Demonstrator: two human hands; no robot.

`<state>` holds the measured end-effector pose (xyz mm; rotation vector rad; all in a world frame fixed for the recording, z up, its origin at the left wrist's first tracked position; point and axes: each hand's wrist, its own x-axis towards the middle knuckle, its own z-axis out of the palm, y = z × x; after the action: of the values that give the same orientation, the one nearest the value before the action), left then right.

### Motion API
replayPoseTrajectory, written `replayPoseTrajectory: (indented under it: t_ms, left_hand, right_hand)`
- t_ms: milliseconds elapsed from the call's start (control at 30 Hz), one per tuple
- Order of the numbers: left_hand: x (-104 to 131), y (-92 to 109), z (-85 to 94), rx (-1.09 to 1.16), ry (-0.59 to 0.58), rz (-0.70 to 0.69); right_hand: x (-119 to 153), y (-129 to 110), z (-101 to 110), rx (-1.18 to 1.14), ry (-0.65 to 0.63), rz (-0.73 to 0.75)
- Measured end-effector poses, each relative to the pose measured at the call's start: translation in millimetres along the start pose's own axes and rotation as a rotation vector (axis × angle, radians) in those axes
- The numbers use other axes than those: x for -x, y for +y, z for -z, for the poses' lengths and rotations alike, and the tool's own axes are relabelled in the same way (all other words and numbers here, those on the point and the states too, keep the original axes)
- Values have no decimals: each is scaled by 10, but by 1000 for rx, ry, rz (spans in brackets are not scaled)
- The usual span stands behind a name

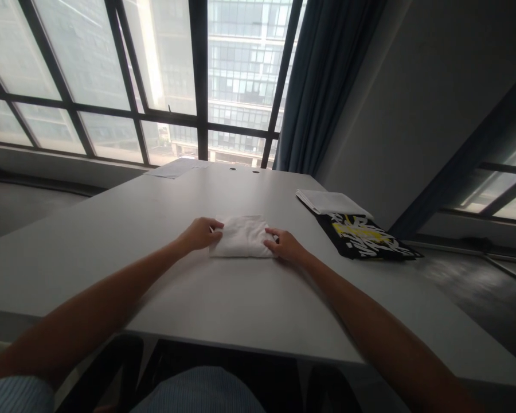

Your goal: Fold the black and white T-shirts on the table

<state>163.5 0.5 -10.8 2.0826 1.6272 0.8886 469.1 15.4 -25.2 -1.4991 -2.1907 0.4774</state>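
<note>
A folded white cloth [243, 236] lies flat on the white table [241, 298], in front of me at the middle. My left hand [203, 233] grips its left edge, with thumb and fingers closed on the fabric. At the opposite edge, my right hand [286, 245] pinches the cloth between thumb and fingers. Slight wrinkles run across the top of the cloth. The palms face inward, and the fingertips partly cover both side edges.
On the right of the table, a folded white cloth stack [333, 202] overlaps a black fabric with yellow and white print [365, 236]. White sheets [176, 167] lie at the far left corner. A blue curtain [322, 86] hangs beyond the table by the windows.
</note>
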Motion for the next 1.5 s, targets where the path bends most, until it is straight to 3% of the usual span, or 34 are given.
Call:
replayPoseTrajectory:
  t_ms: [133,267,400,633,833,933,1167,1333,1500]
  left_hand:
    - [-35,-103,-25,-179,-101,52]
    - [-102,-200,-29,-300,-74,71]
    - [-220,-268,-85,-248,29,108]
    - [-364,-284,-225,-65,69,88]
    - [-377,-168,-76,197,297,-19]
    - [-358,-140,15,216,341,-17]
    - [-296,-318,6,-67,102,167]
    - [-293,-355,-17,-213,66,111]
    - [-134,-195,-180,-396,73,16]
  right_hand:
    - [19,-37,1,53,29,59]
    - [38,-78,7,75,7,70]
    - [35,-94,-14,73,9,97]
    - [3,-35,-41,44,15,169]
    - [-12,-6,-42,-32,86,222]
    - [-6,-6,-43,-39,84,215]
    - [30,-58,-28,39,-2,151]
    - [50,-96,-7,53,-19,170]
    - [74,-130,-1,99,17,194]
